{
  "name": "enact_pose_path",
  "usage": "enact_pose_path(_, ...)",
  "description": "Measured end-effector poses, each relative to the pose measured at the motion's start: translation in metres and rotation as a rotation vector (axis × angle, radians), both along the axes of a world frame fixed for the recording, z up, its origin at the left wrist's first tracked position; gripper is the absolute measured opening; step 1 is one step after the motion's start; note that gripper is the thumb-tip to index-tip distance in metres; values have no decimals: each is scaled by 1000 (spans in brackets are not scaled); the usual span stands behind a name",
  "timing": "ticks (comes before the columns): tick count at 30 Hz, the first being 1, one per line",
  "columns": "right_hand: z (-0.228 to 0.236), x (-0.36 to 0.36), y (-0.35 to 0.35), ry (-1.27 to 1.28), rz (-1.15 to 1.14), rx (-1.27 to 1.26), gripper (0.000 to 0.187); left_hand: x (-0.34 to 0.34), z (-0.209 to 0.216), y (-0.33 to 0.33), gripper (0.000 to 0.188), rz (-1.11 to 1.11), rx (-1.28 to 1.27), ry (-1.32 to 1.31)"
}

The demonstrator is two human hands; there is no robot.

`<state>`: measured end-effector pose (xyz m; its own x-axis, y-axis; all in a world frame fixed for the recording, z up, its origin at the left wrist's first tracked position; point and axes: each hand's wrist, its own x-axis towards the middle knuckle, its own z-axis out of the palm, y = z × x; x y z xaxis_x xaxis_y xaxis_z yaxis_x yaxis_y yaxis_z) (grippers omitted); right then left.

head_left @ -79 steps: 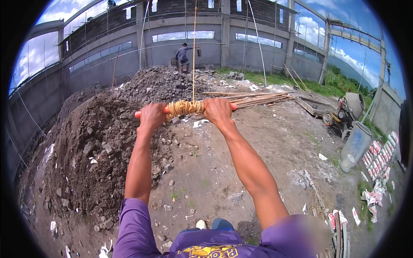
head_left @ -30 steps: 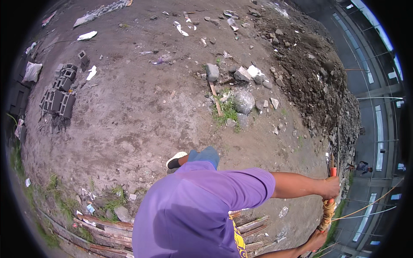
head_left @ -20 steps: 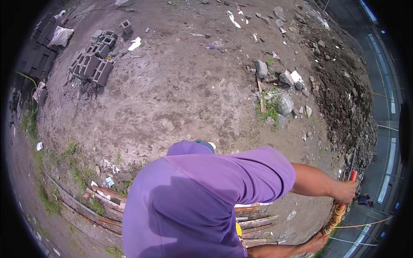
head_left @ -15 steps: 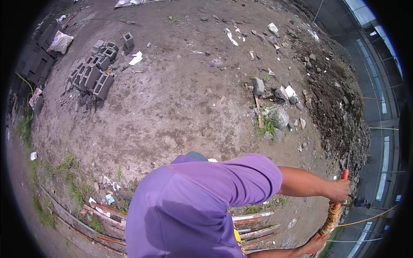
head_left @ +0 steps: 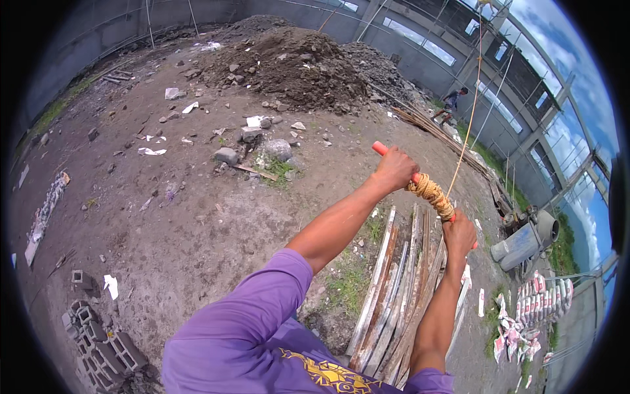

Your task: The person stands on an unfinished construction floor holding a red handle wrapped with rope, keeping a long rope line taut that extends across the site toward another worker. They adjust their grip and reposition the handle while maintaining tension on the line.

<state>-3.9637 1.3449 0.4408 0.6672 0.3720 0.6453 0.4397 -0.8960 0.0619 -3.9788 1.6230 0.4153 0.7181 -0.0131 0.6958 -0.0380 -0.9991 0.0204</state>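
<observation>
Both hands are closed firmly around the red rod, the left hand (head_left: 396,169) near its upper end and the right hand (head_left: 459,233) near its lower end, with a short tip of the rod (head_left: 379,148) sticking out past each fist. Yellow rope (head_left: 431,193) is wound thickly around the stretch between the fists, and one strand rises taut toward the top edge; what it meets up there is too small to tell. The rod is held out in front of the body, slanting down to the right, above planks (head_left: 408,289) on the ground. Beyond are a dirt pile (head_left: 282,69) and a bent-over worker (head_left: 450,104). A mixer (head_left: 546,226), a drum (head_left: 516,247) and stacked sacks (head_left: 543,302) stand at the right, hollow blocks (head_left: 98,351) at the lower left.
</observation>
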Motion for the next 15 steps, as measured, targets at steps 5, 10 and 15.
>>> enact_pose_path(5,-37,-104,38,-21,175,-23,14,-164,-40,22,9,117,-70,31)
enact_pose_path(10,-55,-231,51,-20,316,76,14,-324,-47,26,11,157,-31,15)
enact_pose_path(15,-55,-378,2,60,268,72,7,-464,-37,-19,6,126,19,-23)
